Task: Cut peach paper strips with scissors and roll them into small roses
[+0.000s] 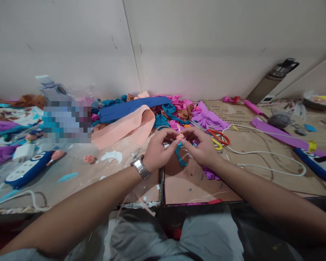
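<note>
Left hand (158, 149) and right hand (203, 146) fingers clamp small peach crinkled-paper rosette (180, 137), likely light, soft, crushable; best pinched at base.

Pale wall (206, 43) behind cardboard-covered table (184, 190)

Dimmish, soft light on the wall (206, 43); faint shadows across the tabletop (81, 170); the watch (140, 167) glints; edges blur and stretch; pixelated block at left.

Obstacles beside right hand (202, 145): scissors (218, 132), cable (290, 175)
</note>
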Motion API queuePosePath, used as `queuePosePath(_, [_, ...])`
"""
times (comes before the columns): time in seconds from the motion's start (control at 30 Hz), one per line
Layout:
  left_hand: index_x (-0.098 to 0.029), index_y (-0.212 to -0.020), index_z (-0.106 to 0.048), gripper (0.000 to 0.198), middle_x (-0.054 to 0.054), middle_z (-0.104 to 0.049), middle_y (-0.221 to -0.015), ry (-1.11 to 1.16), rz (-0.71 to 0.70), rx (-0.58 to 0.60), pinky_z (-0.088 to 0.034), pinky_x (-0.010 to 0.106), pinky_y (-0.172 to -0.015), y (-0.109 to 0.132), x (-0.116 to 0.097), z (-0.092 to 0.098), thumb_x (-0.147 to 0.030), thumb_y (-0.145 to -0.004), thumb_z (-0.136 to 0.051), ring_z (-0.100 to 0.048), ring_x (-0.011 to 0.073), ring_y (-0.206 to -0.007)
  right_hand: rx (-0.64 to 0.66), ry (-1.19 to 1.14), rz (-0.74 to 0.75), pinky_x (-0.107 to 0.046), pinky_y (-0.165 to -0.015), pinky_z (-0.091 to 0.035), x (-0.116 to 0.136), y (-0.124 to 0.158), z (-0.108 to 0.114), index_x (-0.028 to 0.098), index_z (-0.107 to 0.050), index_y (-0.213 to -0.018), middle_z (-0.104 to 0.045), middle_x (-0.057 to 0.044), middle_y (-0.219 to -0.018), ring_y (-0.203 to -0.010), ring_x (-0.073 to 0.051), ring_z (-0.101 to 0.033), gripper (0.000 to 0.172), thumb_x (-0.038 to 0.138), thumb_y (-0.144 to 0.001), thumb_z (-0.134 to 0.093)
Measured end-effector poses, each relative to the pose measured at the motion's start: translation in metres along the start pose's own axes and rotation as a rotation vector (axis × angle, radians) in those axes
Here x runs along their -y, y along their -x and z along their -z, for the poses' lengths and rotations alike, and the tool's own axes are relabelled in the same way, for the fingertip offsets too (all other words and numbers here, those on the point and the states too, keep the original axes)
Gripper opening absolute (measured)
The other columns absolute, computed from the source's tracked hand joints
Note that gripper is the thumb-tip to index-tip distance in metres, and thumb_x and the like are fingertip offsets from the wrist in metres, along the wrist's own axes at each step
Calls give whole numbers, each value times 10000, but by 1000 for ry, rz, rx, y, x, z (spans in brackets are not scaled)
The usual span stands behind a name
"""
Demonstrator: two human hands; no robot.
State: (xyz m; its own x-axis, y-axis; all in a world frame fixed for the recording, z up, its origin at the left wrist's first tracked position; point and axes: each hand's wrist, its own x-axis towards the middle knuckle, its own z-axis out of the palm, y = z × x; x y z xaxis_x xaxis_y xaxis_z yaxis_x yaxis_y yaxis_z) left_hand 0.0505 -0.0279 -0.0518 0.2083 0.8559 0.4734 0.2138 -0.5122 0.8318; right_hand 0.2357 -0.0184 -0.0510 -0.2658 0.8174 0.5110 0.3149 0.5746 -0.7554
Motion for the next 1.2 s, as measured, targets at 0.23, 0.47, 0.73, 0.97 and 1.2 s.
queuePosePath(0.23, [-189, -1062, -653, 214, 85, -700, -1043, 13, 15, -9, -556, 320, -837, 0, 0, -1, -362, -935, -648, -676, 191, -935, 24, 1, 3, -323, -747, -523, 0, 0, 0, 213, -656, -1051, -690, -46, -963, -835, -177, -642, 166, 328, -932, -660])
queuePosePath(0.47, [-191, -1054, -662, 210, 63, -707, -974, -10, 7, -27, -536, 291, -766, -1, 1, -1, -362, -933, -642, -668, 179, -875, 37, 1, 36, -316, -702, -520, 1, 0, -2, 222, -660, -1082, -692, -38, -937, -776, -167, -637, 182, 333, -938, -648])
queuePosePath(0.73, [-199, -1041, -644, 136, 56, -725, -983, -94, 20, 9, -530, 315, -786, -1, 9, 1, -221, -921, -585, -687, 192, -895, 89, -9, -74, -303, -662, -505, -2, -2, -3, 202, -665, -983, -678, -23, -843, -726, -165, -633, 162, 354, -930, -653])
queuePosePath(0.97, [-208, -1066, -612, 168, 56, -734, -975, -38, 59, 12, -540, 308, -752, 0, 11, 0, -293, -921, -610, -700, 191, -868, 183, 100, -97, -302, -664, -502, -2, -3, -4, 210, -617, -1040, -673, -15, -863, -731, -168, -641, 148, 320, -941, -615])
queuePosePath(1.2, [-196, -1104, -600, 196, 44, -698, -952, -166, 50, 18, -484, 303, -737, -1, 6, 2, -274, -927, -565, -651, 185, -844, 215, 214, -67, -304, -686, -510, -3, -16, 9, 212, -644, -1057, -705, -41, -935, -795, -185, -647, 185, 335, -920, -635])
